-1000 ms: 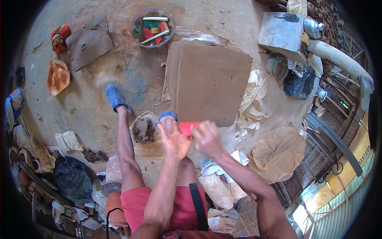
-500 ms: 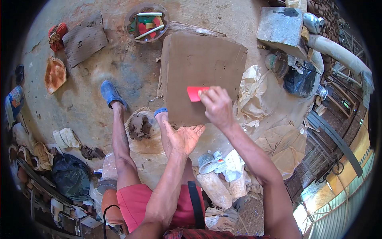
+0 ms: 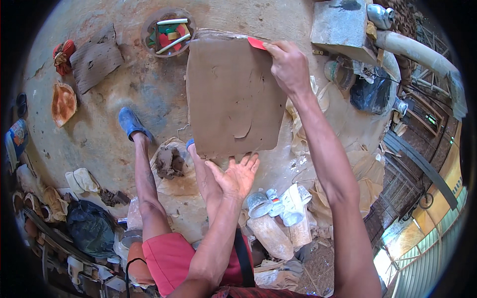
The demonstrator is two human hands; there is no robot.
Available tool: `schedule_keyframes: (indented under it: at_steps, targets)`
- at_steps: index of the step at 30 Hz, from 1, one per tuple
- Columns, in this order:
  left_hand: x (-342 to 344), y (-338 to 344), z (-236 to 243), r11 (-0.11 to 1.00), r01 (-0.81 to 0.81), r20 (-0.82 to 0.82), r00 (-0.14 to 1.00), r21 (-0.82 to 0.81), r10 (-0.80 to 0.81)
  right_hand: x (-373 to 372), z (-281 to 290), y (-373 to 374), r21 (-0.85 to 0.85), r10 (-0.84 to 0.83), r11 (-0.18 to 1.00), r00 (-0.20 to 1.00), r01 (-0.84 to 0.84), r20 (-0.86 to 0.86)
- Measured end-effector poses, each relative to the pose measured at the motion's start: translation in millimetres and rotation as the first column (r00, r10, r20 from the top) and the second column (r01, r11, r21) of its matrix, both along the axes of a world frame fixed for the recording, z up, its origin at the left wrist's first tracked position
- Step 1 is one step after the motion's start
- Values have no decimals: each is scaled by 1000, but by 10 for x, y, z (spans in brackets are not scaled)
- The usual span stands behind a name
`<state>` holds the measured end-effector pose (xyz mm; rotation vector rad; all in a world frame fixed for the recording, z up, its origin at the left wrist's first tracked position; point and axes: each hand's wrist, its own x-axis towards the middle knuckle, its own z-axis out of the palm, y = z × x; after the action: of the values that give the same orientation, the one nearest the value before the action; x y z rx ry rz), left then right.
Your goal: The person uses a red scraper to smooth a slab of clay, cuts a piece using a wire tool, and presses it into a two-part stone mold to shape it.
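A wide, flat brown clay slab [image 3: 231,94] lies ahead of me. My right hand [image 3: 289,67] pinches a thin red scraper [image 3: 256,43] at the slab's far edge, towards its right corner. Just below the near edge, my left hand [image 3: 235,179] is palm up with the fingers spread, and nothing is in it. Whether its fingertips touch the slab I cannot tell. A small curved flap of clay [image 3: 243,131] stands out on the lower right of the surface.
A clear bowl [image 3: 145,34] of scrapers and white sticks stands beyond the slab's left corner. A clay lump [image 3: 169,163] lies between my feet. Rightwards are a concrete block [image 3: 338,27] and crumpled sheeting [image 3: 365,176]; tubs [image 3: 259,204] stand by my right leg.
My right hand has carried the red scraper from mid-slab up to the far edge. The slab now appears turned slightly, and a curved flap shows on its surface. My left hand has opened wider.
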<state>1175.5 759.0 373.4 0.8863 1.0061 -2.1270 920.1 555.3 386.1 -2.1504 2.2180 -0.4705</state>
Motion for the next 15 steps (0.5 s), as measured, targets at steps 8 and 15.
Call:
schedule_keyframes:
  at_steps: [8,15]
  targets:
    - [-49,-130,-17,999,-22,32,999,48,21,425,-34,901,236,110,964,993,-119,49]
    - [-101,-90,-31,996,-13,-7,1000,-90,13,756,117,1930,293,155,937,977,-193,147]
